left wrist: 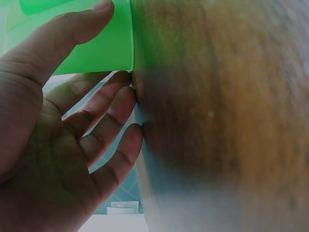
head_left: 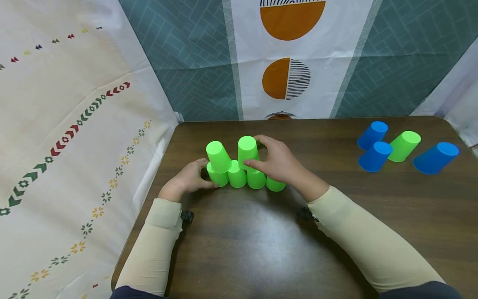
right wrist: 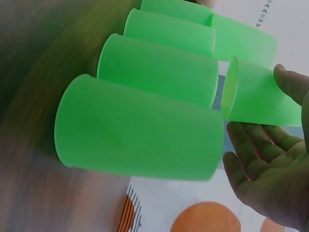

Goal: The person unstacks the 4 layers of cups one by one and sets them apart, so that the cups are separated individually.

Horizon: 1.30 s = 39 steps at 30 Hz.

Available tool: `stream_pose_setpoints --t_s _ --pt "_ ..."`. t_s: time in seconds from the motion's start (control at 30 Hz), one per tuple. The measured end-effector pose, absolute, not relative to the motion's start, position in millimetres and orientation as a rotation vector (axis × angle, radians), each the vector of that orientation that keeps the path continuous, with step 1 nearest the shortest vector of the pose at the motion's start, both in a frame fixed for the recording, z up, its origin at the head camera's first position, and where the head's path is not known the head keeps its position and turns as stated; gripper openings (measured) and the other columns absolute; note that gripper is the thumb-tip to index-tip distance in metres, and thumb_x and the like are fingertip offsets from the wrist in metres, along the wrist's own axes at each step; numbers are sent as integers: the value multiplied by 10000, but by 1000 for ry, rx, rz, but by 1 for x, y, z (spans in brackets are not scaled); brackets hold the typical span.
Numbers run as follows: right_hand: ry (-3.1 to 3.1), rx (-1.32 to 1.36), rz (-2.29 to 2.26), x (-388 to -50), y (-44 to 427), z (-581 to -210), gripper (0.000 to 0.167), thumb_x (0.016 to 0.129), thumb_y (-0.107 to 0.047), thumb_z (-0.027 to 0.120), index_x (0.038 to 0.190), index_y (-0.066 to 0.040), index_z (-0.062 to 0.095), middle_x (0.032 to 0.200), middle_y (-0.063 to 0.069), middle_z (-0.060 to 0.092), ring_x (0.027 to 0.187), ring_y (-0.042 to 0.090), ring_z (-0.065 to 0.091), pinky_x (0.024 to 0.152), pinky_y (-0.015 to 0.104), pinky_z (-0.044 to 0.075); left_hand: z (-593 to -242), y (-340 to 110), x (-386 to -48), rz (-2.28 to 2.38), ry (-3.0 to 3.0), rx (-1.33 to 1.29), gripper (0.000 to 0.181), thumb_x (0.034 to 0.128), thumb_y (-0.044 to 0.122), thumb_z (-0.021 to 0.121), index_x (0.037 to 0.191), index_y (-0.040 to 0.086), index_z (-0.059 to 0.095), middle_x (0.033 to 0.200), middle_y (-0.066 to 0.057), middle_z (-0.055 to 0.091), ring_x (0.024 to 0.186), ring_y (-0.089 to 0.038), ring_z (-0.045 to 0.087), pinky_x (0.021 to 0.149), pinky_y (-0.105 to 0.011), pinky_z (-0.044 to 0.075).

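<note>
Several green cups stand upside down in a bottom row, with a rightmost cup [head_left: 275, 185] partly behind my right wrist. My left hand [head_left: 188, 179] holds the leftmost bottom cup [head_left: 218, 178], thumb in front and fingers at its far side; the left wrist view shows the thumb on that green wall. One upper cup [head_left: 218, 157] sits across the two left bottom cups. With thumb and fingers on opposite sides, my right hand [head_left: 281, 161] grips another inverted green cup [right wrist: 260, 96] above the row. Whether its rim touches the cups below, I cannot tell.
At the table's back right stand three blue cups, among them a far-right one [head_left: 436, 158], and a green cup [head_left: 404, 146], all inverted. The brown wooden table [head_left: 261, 249] meets a patterned cloth [head_left: 112, 166] on the left and a hanging cloth [head_left: 186, 62] behind.
</note>
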State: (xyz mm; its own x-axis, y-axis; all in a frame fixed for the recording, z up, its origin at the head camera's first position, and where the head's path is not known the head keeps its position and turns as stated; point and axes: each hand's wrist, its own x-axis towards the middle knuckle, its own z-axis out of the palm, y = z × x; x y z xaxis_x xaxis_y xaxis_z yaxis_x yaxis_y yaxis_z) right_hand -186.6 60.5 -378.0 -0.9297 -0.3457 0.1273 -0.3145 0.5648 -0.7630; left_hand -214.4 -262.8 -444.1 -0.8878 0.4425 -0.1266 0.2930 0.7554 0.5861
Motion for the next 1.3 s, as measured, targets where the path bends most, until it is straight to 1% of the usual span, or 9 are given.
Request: stream_pose_setpoints --t_s 0.3,0.6,0.73,0.83,0.87,0.93,1.03,1.13,1.3 --pt "2764 -570 -1383 -184 81 -375 648 895 -388 852 1436 -164 576 1346 -7 639 1289 244 558 1099 508 433 -447 -265 -213 847 2698 577 584 750 214 963 1257 94 701 1241 -49 646 1170 -241 594 1062 -453 462" --pt "2858 -504 -1385 -175 131 -366 615 922 -359 832 1423 -116 571 1325 72 638 1246 327 556 1057 526 442 -445 -265 -212 866 2698 585 573 748 201 964 1248 101 705 1229 -46 647 1160 -237 597 1057 -456 467" --pt "2928 -384 -1354 -164 167 -367 645 928 -382 820 1453 -119 554 1316 106 644 1176 344 579 941 539 492 -443 -263 -213 850 2699 587 579 753 212 963 1261 102 707 1240 -42 647 1179 -237 596 1070 -453 461" --pt "2970 -292 -1308 -153 200 -373 684 936 -401 806 1490 -114 525 1277 145 652 1064 351 621 793 504 526 -444 -263 -213 841 2699 590 587 756 224 962 1268 100 702 1250 -43 648 1190 -238 596 1076 -455 459" --pt "2982 -259 -1289 -149 212 -375 692 938 -405 803 1497 -113 518 1247 152 657 982 359 630 741 477 519 -444 -263 -212 839 2699 590 588 756 226 961 1269 101 701 1251 -43 648 1191 -238 596 1075 -456 459" --pt "3007 -201 -1250 -141 235 -381 697 943 -406 795 1497 -92 512 1220 179 655 930 370 630 675 438 502 -445 -263 -212 838 2698 586 586 757 231 962 1265 100 701 1249 -43 648 1190 -240 595 1075 -460 459" --pt "3034 -94 -1171 -131 266 -390 729 944 -432 786 1504 -67 496 1222 232 641 917 407 608 628 408 469 -445 -263 -213 830 2694 576 592 751 225 967 1265 99 700 1246 -42 649 1188 -239 594 1077 -456 458" --pt "3050 12 -1095 -125 290 -397 777 942 -477 771 1522 -52 478 1250 280 620 1014 435 574 621 399 449 -445 -264 -214 825 2696 573 599 753 224 965 1273 95 696 1252 -45 648 1194 -242 591 1080 -459 456" --pt "3094 119 -1039 -117 316 -402 743 939 -465 776 1470 -16 514 1160 296 647 991 432 579 589 372 440 -445 -264 -214 825 2697 574 617 756 228 963 1291 90 688 1268 -51 647 1215 -247 588 1092 -466 451"
